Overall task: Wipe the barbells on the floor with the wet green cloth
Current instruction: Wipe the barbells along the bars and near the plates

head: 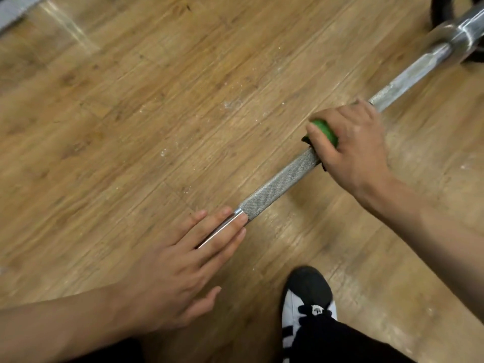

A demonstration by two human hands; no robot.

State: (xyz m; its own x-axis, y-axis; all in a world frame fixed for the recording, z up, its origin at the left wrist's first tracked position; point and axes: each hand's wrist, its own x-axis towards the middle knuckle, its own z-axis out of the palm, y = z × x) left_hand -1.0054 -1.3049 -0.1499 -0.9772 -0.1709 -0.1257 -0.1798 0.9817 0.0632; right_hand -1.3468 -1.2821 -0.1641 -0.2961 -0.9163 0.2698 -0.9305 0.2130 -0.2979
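A steel barbell (277,184) lies on the wooden floor (131,113), running on a slant from the near left to the far right. Its middle stretch is rough and cross-hatched, with a smooth shiny stretch at the near end. At the far right the bar thickens into a sleeve beside a black weight plate (442,9). The green cloth (324,131) is on the bar, at the far end of the rough stretch, bunched up under the right hand (351,148). That hand's grip is closed: the fingers curl over the top of the bar and the thumb comes round the near side, so only a small patch of green shows between thumb and forefinger. A dark edge of fabric pokes out below the hand. The left hand (183,260) lies on the smooth near stretch with its grip wide open, the fingers straight, spread a little and laid along the bar, which shows between two of them. It holds nothing. White specks (230,104) are scattered over the boards beyond the bar. A black-and-white shoe (309,292) and a black trouser leg (340,341) stand on the floor on the near side of the bar, between the two arms. The picture is slightly blurred.
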